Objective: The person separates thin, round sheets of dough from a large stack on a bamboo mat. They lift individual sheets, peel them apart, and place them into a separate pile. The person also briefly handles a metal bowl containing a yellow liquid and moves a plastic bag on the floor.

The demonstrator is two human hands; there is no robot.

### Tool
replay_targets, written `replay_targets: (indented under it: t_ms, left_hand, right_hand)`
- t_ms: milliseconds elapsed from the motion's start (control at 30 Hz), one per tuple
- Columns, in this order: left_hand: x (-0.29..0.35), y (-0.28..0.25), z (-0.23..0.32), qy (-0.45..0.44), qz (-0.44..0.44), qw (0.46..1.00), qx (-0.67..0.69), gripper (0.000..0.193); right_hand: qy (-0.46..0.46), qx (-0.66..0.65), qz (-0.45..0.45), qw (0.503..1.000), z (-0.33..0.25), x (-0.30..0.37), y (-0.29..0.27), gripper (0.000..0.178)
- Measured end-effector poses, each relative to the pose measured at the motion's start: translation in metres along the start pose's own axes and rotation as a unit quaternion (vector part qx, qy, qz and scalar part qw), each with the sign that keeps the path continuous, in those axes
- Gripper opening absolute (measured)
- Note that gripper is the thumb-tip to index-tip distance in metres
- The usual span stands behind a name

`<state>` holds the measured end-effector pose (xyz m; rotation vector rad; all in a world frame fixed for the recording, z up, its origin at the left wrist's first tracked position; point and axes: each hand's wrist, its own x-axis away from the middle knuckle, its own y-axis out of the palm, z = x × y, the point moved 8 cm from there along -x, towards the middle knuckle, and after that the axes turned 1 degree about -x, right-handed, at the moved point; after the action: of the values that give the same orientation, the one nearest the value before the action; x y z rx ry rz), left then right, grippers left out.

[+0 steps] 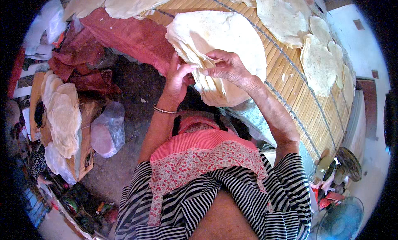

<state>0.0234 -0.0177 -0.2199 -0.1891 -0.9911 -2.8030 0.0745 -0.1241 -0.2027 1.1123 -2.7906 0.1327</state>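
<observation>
A stack of thin, round, pale flatbreads (232,37) is in front of me, its left edges bunched and fanned apart. My left hand (177,80) is closed on the left edge of the stack, thumb toward the layers. From the right, my right hand (229,68) reaches over the stack and pinches a layer's edge between thumb and bent fingers. The lower part of the stack hangs over the edge of the bamboo mat (286,80). How many layers each hand holds is hidden.
More flatbreads (282,18) lie spread on the mat at the far side and right. A dark red cloth (128,39) covers the surface at the left. Lower left, a wooden stand (86,144) bears overlapping flatbreads, beside a clear plastic bag (108,130). A fan (342,219) stands lower right.
</observation>
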Motion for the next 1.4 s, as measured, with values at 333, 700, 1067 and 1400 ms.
replay_targets:
  t_ms: [333,700,1067,1400]
  left_hand:
    - [0.001,-0.014,0.001,-0.009,0.043,0.998,-0.034,0.054]
    - [-0.001,-0.016,0.003,-0.028,-0.008,0.999,-0.032,0.052]
    - [-0.001,-0.024,0.000,0.003,0.041,0.997,-0.065,0.043]
    - [0.010,-0.107,-0.056,0.023,0.072,0.989,-0.125,0.032]
  right_hand:
    - [-0.003,0.091,-0.015,0.996,-0.001,-0.006,0.012,0.037]
    - [-0.056,0.314,0.014,0.948,-0.030,-0.009,0.013,0.032]
    - [-0.025,0.313,0.031,0.949,-0.030,-0.008,-0.028,0.041]
    - [0.022,0.050,0.335,0.941,-0.058,0.082,-0.279,0.034]
